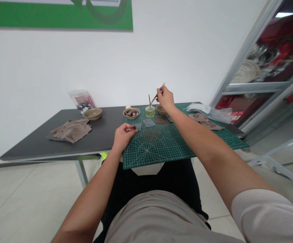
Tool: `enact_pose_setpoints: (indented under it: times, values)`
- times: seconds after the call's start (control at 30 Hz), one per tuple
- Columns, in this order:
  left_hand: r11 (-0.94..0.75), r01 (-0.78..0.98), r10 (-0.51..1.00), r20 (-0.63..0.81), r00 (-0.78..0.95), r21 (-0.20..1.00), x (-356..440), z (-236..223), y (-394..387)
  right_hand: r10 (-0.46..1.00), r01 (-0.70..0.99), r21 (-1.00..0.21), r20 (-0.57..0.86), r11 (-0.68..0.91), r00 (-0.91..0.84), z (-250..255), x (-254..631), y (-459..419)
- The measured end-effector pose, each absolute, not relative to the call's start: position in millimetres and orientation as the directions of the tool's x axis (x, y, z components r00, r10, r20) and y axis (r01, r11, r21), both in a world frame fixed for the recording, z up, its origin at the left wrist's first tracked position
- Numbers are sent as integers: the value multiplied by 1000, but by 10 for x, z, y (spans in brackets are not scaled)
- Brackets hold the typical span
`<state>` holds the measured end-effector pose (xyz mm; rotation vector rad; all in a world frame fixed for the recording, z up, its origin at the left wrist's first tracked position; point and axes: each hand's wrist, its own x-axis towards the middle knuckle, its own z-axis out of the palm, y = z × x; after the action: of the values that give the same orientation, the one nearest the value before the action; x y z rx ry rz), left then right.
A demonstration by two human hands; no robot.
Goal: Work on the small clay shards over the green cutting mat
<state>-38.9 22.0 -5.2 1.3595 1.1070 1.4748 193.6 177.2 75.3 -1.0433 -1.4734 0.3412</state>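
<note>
**Your hands at the mat: left on a small dark piece, right on a stick at the jar**

Your left hand (123, 136) pinches what seems to be a small dark piece (134, 128), too small to make out well, at the edge of a bluish square (138, 126) on the green mat (146, 159). Your right hand (165, 99) grips a thin stick (154, 98) between its fingertips, the lower end at the mouth of the glass jar (150, 113); another thin stick (149, 98) stands in that jar.

As far as the view shows, you look partway through. The jar holds yellowish liquid, and 3 more squares lie to the right of the bluish square: a pale square (149, 123), a brown square (160, 120) and a grey square, partly behind your right arm. Plenty is left to use: the bowl of brown chips (131, 118), just behind your left hand, looks well filled.
</note>
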Motion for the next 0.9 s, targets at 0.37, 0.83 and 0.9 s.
enact_pose_setpoints:
  times: [0.37,0.83,0.9]
  values:
    - [-264,-11,963,263,-64,964,-396,-68,230,794,767,-506,608,394,-6,793,1779,1722]
    - [-262,6,963,262,-66,965,-384,-57,222,910,736,-621,414,270,16,610,1752,1872]
    - [-263,14,963,263,-64,965,-384,-58,220,912,743,-611,410,273,3,608,1758,1873]
